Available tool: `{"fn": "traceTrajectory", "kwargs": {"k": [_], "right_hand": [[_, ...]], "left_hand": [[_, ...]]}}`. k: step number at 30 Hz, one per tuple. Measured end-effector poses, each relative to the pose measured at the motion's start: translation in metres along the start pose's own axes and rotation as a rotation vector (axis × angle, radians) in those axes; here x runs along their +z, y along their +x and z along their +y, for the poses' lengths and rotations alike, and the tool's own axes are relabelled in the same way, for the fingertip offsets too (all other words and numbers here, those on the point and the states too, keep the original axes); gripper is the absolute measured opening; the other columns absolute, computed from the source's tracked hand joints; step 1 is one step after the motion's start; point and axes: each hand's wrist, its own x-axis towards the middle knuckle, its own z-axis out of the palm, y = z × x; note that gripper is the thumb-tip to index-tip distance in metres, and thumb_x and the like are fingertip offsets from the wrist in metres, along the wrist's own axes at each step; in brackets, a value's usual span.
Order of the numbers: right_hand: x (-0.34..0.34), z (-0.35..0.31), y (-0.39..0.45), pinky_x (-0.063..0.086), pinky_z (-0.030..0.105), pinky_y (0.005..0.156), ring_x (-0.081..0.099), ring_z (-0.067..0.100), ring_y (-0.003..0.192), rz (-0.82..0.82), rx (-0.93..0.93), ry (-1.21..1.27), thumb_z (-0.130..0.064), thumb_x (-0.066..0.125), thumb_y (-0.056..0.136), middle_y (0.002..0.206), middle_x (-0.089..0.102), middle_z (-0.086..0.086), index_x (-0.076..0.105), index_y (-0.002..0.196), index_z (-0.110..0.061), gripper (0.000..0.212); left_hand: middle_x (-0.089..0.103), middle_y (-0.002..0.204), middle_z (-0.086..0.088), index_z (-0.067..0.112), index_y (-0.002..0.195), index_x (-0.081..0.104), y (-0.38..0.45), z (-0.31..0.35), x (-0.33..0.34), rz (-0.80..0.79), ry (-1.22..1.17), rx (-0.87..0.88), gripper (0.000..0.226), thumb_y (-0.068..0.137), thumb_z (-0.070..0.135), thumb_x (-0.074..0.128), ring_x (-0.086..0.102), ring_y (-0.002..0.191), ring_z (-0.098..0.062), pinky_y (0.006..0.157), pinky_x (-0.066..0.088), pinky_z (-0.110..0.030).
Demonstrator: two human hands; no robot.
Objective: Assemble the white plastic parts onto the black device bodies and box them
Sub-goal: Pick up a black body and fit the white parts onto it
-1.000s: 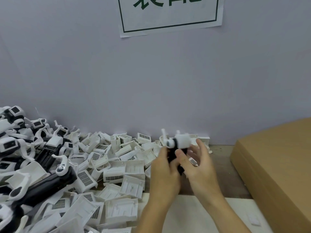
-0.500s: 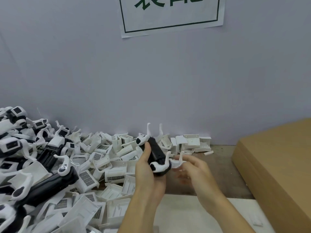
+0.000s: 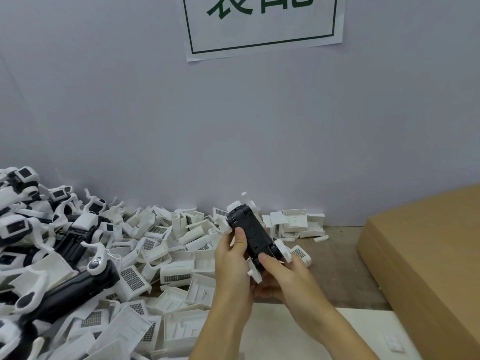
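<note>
A black device body (image 3: 250, 231) with white plastic pieces at both ends is held above the table, tilted with its far end up and left. My left hand (image 3: 231, 258) grips its left side, thumb on top. My right hand (image 3: 283, 271) holds its near end from below, thumb pressing on the black surface. A heap of loose white plastic parts (image 3: 166, 255) with grille faces covers the table left of my hands. Several black device bodies (image 3: 70, 287) with white clips lie piled at the far left.
A brown cardboard box (image 3: 426, 255) stands closed at the right. A white sheet (image 3: 285, 333) lies on the table under my forearms. More white parts (image 3: 298, 224) sit against the grey wall behind my hands. A paper sign (image 3: 262, 22) hangs on the wall.
The device has been turned over so its flat black face points up. My right hand has closed in and taken hold of its near end; before, it hovered beside it.
</note>
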Motion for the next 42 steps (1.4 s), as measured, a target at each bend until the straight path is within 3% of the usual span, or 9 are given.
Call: {"fn": "traceTrajectory", "kwargs": {"k": [6,15,20,25,31,34,36,40,42], "right_hand": [[-0.0008,0.0009,0.0025,0.061,0.044,0.072,0.072,0.028,0.075,-0.008,0.047,0.042,-0.012,0.050,0.099,0.081,0.073,0.017,0.077,0.080,-0.021,0.034],[-0.0035,0.0011,0.0016,0.060,0.033,0.067,0.072,0.023,0.066,-0.065,0.050,-0.031,-0.005,0.044,0.097,0.068,0.071,0.005,0.076,0.066,-0.028,0.050],[-0.0003,0.0017,0.0004,0.050,0.028,0.061,0.070,0.023,0.061,-0.009,0.093,-0.120,-0.017,0.049,0.097,0.058,0.066,-0.002,0.064,0.071,-0.018,0.030],[0.0002,-0.0006,-0.0002,0.045,0.031,0.062,0.069,0.027,0.065,0.019,0.142,-0.096,-0.029,0.054,0.097,0.063,0.069,0.005,0.066,0.078,-0.016,0.026],[0.0015,-0.0001,0.0011,0.060,0.047,0.085,0.072,0.027,0.072,0.045,0.110,-0.133,-0.028,0.059,0.094,0.066,0.070,0.000,0.071,0.087,-0.017,0.018],[0.0021,-0.0035,-0.0015,0.052,0.029,0.064,0.074,0.027,0.076,0.027,0.092,-0.164,-0.037,0.058,0.082,0.068,0.072,0.000,0.073,0.069,-0.033,0.020],[0.0025,-0.0048,-0.0031,0.046,0.027,0.061,0.072,0.026,0.072,0.017,0.093,-0.181,-0.038,0.054,0.075,0.071,0.074,0.006,0.071,0.061,-0.038,0.022],[0.0028,-0.0057,-0.0032,0.045,0.028,0.062,0.071,0.023,0.070,0.025,0.110,-0.215,-0.038,0.054,0.075,0.073,0.075,0.011,0.071,0.061,-0.034,0.022],[0.0014,-0.0032,-0.0018,0.045,0.026,0.058,0.071,0.022,0.067,0.036,0.120,-0.242,-0.034,0.055,0.088,0.075,0.076,0.012,0.068,0.070,-0.023,0.025]], "left_hand": [[0.076,0.097,-0.011,0.030,0.089,0.073,-0.0009,-0.0016,-0.0008,0.037,0.103,0.074,0.027,0.104,0.031,0.052,0.071,0.100,-0.039,0.092,0.053,-0.065],[0.076,0.097,-0.013,0.021,0.093,0.073,0.0018,-0.0023,-0.0011,0.071,0.130,0.128,0.027,0.106,0.027,0.049,0.070,0.098,-0.035,0.093,0.053,-0.055],[0.071,0.083,-0.001,0.019,0.093,0.068,0.0034,-0.0043,-0.0025,0.040,0.258,0.263,0.026,0.106,0.022,0.046,0.065,0.073,-0.008,0.061,0.052,-0.021],[0.072,0.088,-0.005,0.017,0.093,0.067,0.0025,-0.0028,-0.0015,0.032,0.276,0.284,0.025,0.106,0.022,0.046,0.065,0.077,-0.009,0.069,0.053,-0.025],[0.072,0.080,0.000,0.016,0.092,0.068,0.0020,-0.0040,-0.0016,0.064,0.231,0.243,0.026,0.106,0.020,0.047,0.065,0.062,0.000,0.050,0.048,-0.012],[0.072,0.074,0.006,0.018,0.090,0.069,0.0014,-0.0032,-0.0012,0.076,0.218,0.212,0.027,0.106,0.022,0.047,0.066,0.063,-0.001,0.055,0.051,-0.019],[0.072,0.075,0.005,0.018,0.090,0.070,0.0018,-0.0022,-0.0020,0.076,0.215,0.187,0.028,0.106,0.025,0.048,0.066,0.064,-0.002,0.061,0.052,-0.025],[0.072,0.068,0.009,0.017,0.091,0.070,0.0021,-0.0012,-0.0018,0.082,0.239,0.189,0.028,0.106,0.025,0.048,0.066,0.062,-0.002,0.054,0.052,-0.018],[0.073,0.073,0.007,0.020,0.089,0.070,0.0003,-0.0008,-0.0015,0.081,0.273,0.187,0.028,0.105,0.027,0.048,0.068,0.070,-0.009,0.064,0.056,-0.031]]}}
